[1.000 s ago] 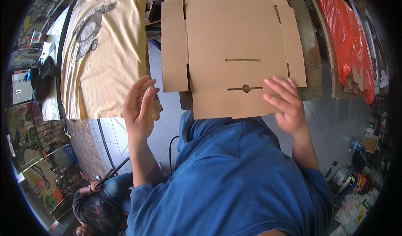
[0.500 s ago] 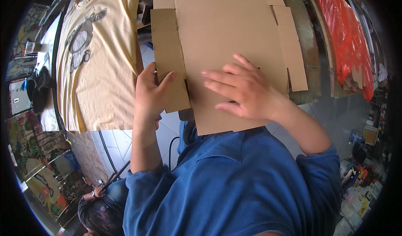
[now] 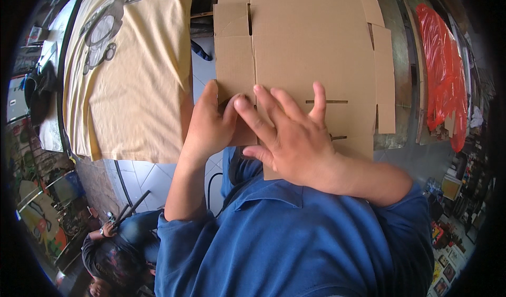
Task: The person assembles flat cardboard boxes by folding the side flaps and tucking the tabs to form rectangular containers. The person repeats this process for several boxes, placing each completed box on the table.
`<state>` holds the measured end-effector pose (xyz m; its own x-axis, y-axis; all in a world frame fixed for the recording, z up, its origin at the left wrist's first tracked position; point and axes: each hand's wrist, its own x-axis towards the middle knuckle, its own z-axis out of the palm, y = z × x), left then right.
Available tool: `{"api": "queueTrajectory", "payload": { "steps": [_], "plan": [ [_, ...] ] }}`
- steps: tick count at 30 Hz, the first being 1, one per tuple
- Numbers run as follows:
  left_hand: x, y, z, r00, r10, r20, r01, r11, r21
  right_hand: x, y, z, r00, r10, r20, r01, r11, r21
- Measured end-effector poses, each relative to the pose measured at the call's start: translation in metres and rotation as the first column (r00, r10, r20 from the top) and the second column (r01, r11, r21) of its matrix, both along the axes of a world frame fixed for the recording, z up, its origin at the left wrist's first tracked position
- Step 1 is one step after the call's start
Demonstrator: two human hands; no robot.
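Observation:
A flat brown cardboard box blank [image 3: 311, 49], with fold creases, slots and side flaps, lies in front of me and reaches close to my body. My left hand [image 3: 207, 125] is closed on the edge of its left flap [image 3: 232, 60]. The thumb rests on top, and the other fingers are partly hidden at the edge. Over the near left part of the board, my right hand [image 3: 295, 133] has its fingers spread. Its fingertips touch the cardboard along the crease by the left flap, close to my left thumb.
To the left hangs a cream T-shirt [image 3: 137, 86] with a dark print, spread flat. Red plastic sheeting [image 3: 440, 70] lies on the right beyond a wooden edge. A seated person [image 3: 118, 249] is at the lower left. Pale floor tiles [image 3: 145, 176] show below.
The left flap, tilted before, now lies flatter, level with the board. My right hand has moved left to the crease beside my left hand. The whole view has shifted a little.

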<state>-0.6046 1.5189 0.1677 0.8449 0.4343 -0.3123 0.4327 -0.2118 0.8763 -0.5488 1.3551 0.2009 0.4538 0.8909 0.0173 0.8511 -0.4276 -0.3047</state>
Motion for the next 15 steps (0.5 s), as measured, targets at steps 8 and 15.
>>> {"api": "queueTrajectory", "payload": {
  "steps": [8,15],
  "plan": [
    [-0.006,0.002,-0.027,0.992,-0.012,0.124,0.019,0.998,-0.059,0.019,0.021,-0.008,0.998,-0.023,0.058,0.020,0.999,0.042],
    [-0.007,-0.002,-0.025,0.990,-0.015,0.140,0.024,0.998,-0.063,0.035,0.004,0.006,0.974,0.120,-0.193,-0.078,0.974,0.213]
  ]
}}
